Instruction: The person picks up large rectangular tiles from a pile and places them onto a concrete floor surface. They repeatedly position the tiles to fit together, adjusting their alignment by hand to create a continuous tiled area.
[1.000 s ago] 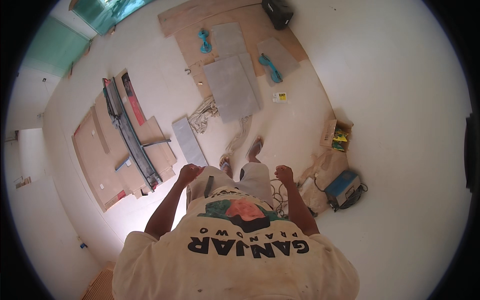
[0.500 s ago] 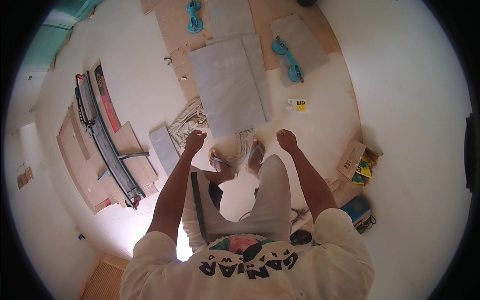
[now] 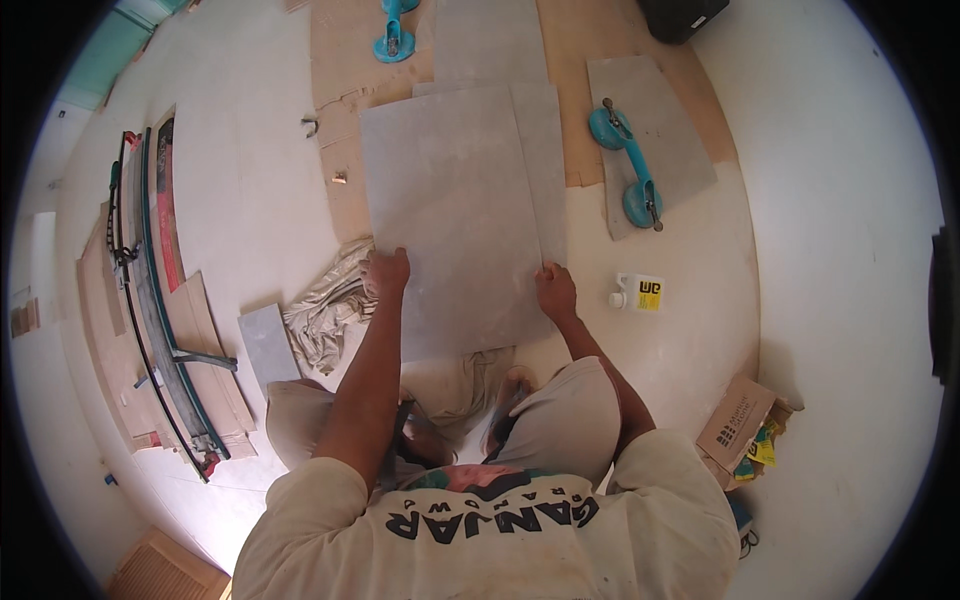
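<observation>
I am squatting over a large grey tile (image 3: 455, 190) that lies on more grey tiles (image 3: 485, 45). My left hand (image 3: 387, 270) grips the top tile's left edge near its lower end. My right hand (image 3: 555, 290) grips the opposite edge at about the same height, its fingers curled over the rim. A crumpled beige cloth (image 3: 325, 300) lies beside my left hand and under the near end of the tile. Right of my right hand stands a small white bottle with a yellow label (image 3: 640, 291).
Blue suction lifters (image 3: 625, 165) lie at right and far top. A long tile cutter (image 3: 160, 300) rests on cardboard at left, near a narrow tile strip (image 3: 263, 340). An open cardboard box (image 3: 732, 425) sits by the right wall. A black case (image 3: 680, 15) is at top right.
I have bent down into a squat over the tiles. Both hands have moved forward from beside my legs onto the top tile's side edges and taken hold of it.
</observation>
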